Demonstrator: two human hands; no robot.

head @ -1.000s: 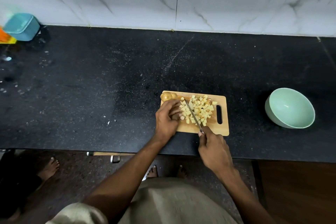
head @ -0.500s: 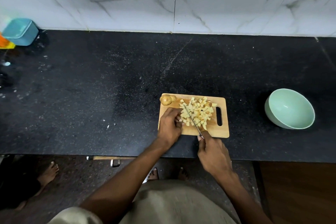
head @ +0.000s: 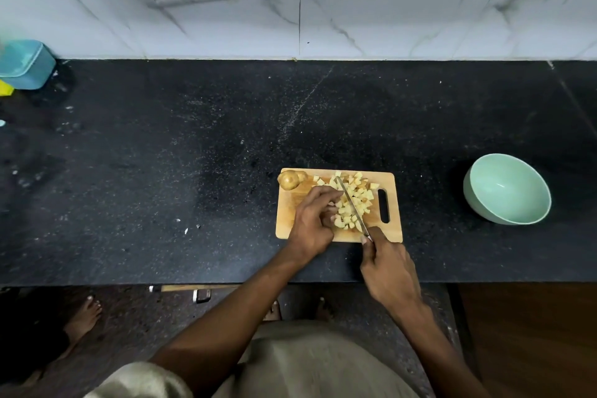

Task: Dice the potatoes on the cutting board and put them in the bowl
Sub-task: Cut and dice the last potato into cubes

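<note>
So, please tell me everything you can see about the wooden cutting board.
The cutting board is a small rectangle that looks like light wood, with rounded corners and a slot handle at its right end. It lies flat on the black counter, near the front edge, left of the green bowl and apart from it. A pile of diced potato covers its middle, and a whole potato sits at its far left corner. The left hand rests over it, and the knife in the right hand crosses the pile.

Potato dice [head: 350, 203] on board [head: 392, 233]; bowl [head: 507, 194] right.
</note>
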